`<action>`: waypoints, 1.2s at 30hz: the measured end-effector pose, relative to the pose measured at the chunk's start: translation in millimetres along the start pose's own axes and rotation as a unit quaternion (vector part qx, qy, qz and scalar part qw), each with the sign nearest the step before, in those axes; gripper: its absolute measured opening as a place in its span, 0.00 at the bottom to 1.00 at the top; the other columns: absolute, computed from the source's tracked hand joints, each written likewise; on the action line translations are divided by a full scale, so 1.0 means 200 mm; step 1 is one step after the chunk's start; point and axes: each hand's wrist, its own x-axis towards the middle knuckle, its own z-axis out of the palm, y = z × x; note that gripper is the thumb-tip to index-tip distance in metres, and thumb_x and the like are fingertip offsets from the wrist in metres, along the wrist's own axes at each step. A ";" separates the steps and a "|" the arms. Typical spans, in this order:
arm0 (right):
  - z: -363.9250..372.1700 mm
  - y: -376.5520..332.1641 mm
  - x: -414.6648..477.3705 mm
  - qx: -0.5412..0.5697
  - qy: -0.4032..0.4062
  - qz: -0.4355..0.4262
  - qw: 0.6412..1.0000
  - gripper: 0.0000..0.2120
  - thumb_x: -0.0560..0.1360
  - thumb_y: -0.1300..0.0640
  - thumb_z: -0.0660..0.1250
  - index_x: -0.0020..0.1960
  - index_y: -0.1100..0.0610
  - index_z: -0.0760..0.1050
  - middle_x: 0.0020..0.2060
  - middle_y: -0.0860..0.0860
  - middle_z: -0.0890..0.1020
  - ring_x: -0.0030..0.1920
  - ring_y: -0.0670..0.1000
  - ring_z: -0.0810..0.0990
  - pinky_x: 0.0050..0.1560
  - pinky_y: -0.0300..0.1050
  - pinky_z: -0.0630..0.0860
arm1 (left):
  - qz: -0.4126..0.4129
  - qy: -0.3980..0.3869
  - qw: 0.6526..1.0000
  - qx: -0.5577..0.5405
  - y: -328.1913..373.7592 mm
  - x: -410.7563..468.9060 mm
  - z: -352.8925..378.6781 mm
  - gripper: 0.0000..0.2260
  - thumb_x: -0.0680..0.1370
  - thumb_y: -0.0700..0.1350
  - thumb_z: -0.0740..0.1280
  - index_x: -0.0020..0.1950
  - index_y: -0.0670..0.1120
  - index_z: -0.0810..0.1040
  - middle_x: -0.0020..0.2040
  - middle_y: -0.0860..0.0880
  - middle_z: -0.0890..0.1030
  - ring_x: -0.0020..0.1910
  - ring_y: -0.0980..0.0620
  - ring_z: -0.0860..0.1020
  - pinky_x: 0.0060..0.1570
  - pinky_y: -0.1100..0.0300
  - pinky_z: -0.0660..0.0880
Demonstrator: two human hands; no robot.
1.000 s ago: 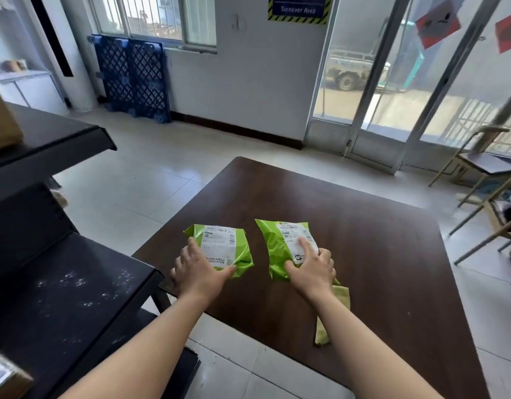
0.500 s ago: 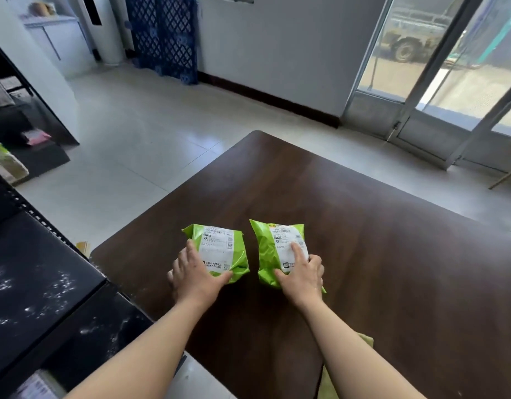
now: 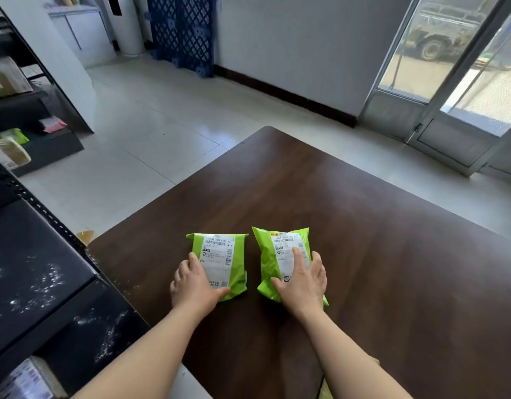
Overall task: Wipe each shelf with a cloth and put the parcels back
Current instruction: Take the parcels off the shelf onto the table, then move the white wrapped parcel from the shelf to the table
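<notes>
Two green parcels with white labels lie side by side on the dark brown table [image 3: 363,226]. My left hand [image 3: 195,286] grips the left parcel [image 3: 219,257] at its near left corner, thumb along the near edge. My right hand [image 3: 303,280] holds the right parcel [image 3: 280,254], its index finger straight on the label and the other fingers round the right edge. A sliver of the yellow-green cloth [image 3: 324,391] shows under my right forearm at the table's near edge. The black shelf [image 3: 41,277] on my left is bare and speckled with white dust.
A labelled parcel [image 3: 24,381] sits on the lower shelf at the bottom left. A second black rack [image 3: 47,145] with several parcels stands at the far left. Blue pallets [image 3: 182,30] lean on the back wall. Glass doors [image 3: 450,82] are at the right.
The view has dipped and moved closer to the table, so the cloth has slid almost out of sight. Both hands stay on the two parcels, which lie in much the same spot.
</notes>
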 end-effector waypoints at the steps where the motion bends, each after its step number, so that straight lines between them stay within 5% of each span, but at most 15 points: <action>1: -0.02 -0.01 0.00 -0.006 0.007 -0.013 1.000 0.41 0.73 0.39 0.67 0.77 0.47 0.50 0.74 0.58 0.50 0.75 0.59 0.50 0.76 0.52 0.48 | 0.003 0.000 1.000 0.003 0.01 -0.01 -0.02 0.53 0.67 0.65 0.72 0.77 0.42 0.45 0.75 0.43 0.57 0.75 0.44 0.57 0.72 0.49 0.59; 11: -0.24 -0.28 -0.16 0.054 0.023 -0.139 0.989 0.27 0.75 0.44 0.66 0.72 0.49 0.67 0.70 0.50 0.68 0.72 0.52 0.61 0.73 0.49 0.56 | 0.072 0.034 0.992 -0.097 0.08 -0.21 -0.37 0.25 0.75 0.55 0.68 0.68 0.48 0.70 0.63 0.49 0.75 0.63 0.48 0.73 0.61 0.51 0.72; 23: -0.58 -0.78 -0.62 0.168 0.078 -0.277 0.943 0.12 0.74 0.50 0.69 0.57 0.50 0.81 0.55 0.46 0.79 0.60 0.49 0.73 0.63 0.43 0.67 | 0.100 0.145 0.935 -0.307 -0.21 -0.65 -1.01 0.05 0.76 0.48 0.69 0.49 0.49 0.81 0.42 0.53 0.82 0.44 0.54 0.80 0.49 0.58 0.78; 29: -0.70 -1.01 -1.01 0.217 0.077 -0.336 0.913 0.09 0.75 0.53 0.69 0.54 0.52 0.82 0.53 0.47 0.80 0.54 0.48 0.78 0.52 0.37 0.68 | 0.097 0.187 0.904 -0.373 -0.48 -0.96 -1.26 0.04 0.77 0.47 0.68 0.45 0.49 0.81 0.41 0.51 0.83 0.41 0.52 0.81 0.45 0.55 0.79; 36: -0.71 -1.24 -1.60 0.241 0.045 -0.404 0.881 0.10 0.76 0.52 0.66 0.56 0.51 0.81 0.56 0.46 0.77 0.56 0.47 0.77 0.54 0.38 0.68 | 0.090 0.250 0.879 -0.396 -0.86 -1.46 -1.49 0.03 0.78 0.47 0.67 0.46 0.50 0.80 0.42 0.50 0.84 0.42 0.52 0.81 0.41 0.60 0.77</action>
